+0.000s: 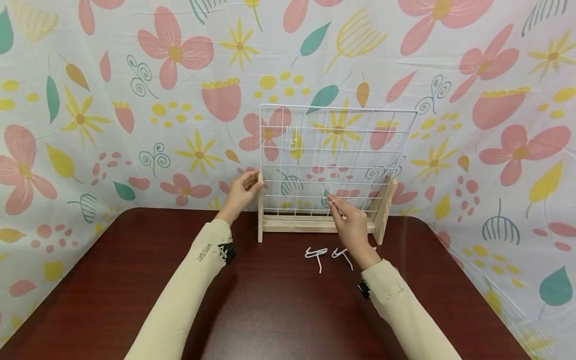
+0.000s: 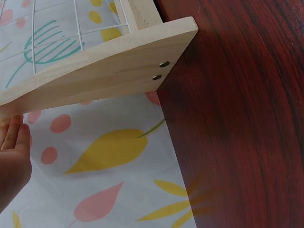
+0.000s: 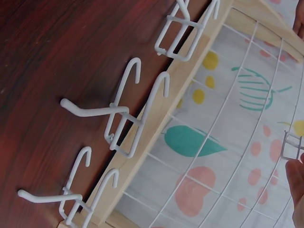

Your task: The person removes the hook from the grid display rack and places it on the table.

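A white wire grid panel stands upright in a wooden base with two side pieces. My left hand grips the upper end of the left wooden side piece. In front of the grid's lower middle, my right hand pinches a small white wire hook between thumb and fingers. Whether that hook touches the grid wires, I cannot tell. Another white hook hangs on the upper left of the grid. In the right wrist view, loose hooks lie on the table, one partly behind my right wrist in the head view.
The dark red-brown table carries the rack near its back edge. Behind it hangs a white cloth with flowers and leaves. The right wooden side piece stands just beyond my right hand.
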Tool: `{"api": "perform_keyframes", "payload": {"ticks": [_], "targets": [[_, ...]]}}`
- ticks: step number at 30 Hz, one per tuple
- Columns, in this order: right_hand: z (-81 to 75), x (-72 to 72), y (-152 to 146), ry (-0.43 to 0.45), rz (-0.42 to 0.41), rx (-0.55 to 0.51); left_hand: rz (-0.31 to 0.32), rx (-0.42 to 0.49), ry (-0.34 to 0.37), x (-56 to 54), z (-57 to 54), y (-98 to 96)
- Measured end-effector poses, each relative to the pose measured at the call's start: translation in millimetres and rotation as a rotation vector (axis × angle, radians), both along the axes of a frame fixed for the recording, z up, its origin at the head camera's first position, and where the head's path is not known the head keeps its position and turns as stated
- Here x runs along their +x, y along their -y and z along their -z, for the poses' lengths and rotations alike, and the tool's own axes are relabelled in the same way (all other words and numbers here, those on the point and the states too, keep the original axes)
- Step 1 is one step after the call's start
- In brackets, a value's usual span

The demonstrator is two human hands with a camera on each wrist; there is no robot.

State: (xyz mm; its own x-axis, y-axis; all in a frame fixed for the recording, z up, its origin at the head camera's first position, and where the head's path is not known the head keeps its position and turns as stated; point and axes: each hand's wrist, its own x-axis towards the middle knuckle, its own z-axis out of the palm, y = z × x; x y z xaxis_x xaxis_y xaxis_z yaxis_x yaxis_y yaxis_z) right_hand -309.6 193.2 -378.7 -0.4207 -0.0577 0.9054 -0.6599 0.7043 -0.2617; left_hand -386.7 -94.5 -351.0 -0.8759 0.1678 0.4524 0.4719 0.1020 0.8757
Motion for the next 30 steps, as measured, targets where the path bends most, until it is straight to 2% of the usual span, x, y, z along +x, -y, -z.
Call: {"api": "perform_keyframes", "payload": {"ticks": [5,6,14,22,30], "targets": [[2.2,2.6,-4,-0.002,0.010,0.015,0.004,0.005,0.007,0.1,0.5,-0.4],[3.0,2.9,-5,-0.002,0.010,0.013,0.000,0.004,-0.002,-3.4,3.7,-0.3],[5.4,6.8,-13,-0.006,0.021,0.023,-0.011,-0.007,-0.028,-3.8,3.9,-0.7],[8.4,12.3,-25,-0.042,0.043,0.026,-0.015,-0.007,-0.007,-1.9,1.4,-0.5],[12.0,19.4,-38,-0.028,0.040,0.057,-0.012,0.002,-0.006,-2.8,3.6,-0.6]]}}
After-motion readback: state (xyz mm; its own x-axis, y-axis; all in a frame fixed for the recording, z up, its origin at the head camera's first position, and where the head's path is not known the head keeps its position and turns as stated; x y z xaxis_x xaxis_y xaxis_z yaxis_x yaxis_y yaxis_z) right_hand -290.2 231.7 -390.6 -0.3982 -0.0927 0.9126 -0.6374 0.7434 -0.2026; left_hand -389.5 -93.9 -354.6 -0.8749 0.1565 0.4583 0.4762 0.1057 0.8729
